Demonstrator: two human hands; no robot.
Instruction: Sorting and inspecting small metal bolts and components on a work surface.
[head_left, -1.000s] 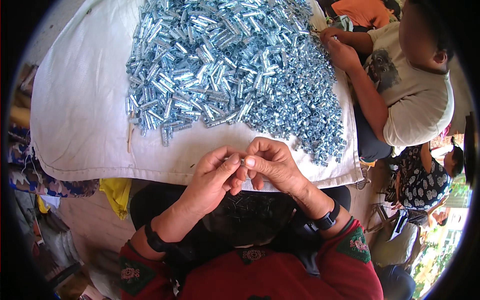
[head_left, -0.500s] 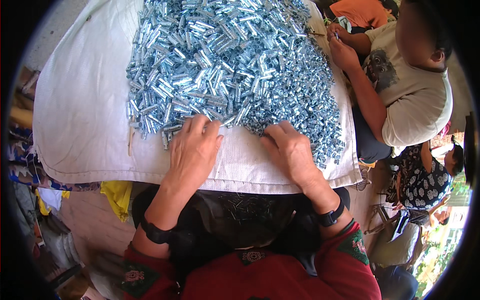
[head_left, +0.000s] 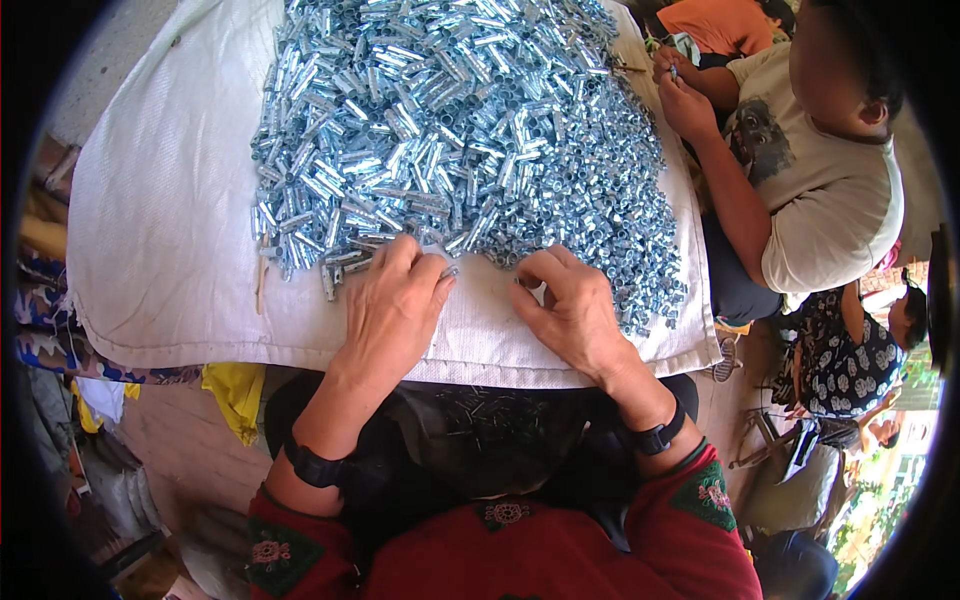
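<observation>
A heap of long, shiny metal sleeves [head_left: 400, 130] spreads over a white woven cloth [head_left: 170, 220]. On its right side lie many short metal rings or nuts [head_left: 610, 210]. My left hand [head_left: 395, 310] is closed at the near edge of the heap, and the end of a metal sleeve [head_left: 450, 271] pokes out between thumb and forefinger. Across a small gap of cloth, my right hand [head_left: 575, 310] is curled with thumb and forefinger close together beside the short pieces. Whatever its fingertips hold is too small to make out.
Below the cloth's front edge, a dark container or sheet [head_left: 490, 430] with thin slivers on it lies between my legs. At the right sits a person in a pale shirt [head_left: 820, 200], hands raised. Yellow cloth [head_left: 235, 400] hangs at the left.
Both hands have drawn slightly back from the heap. The sleeve's end now shows past my left fingertips, and my right thumb and forefinger have curled closer together.
</observation>
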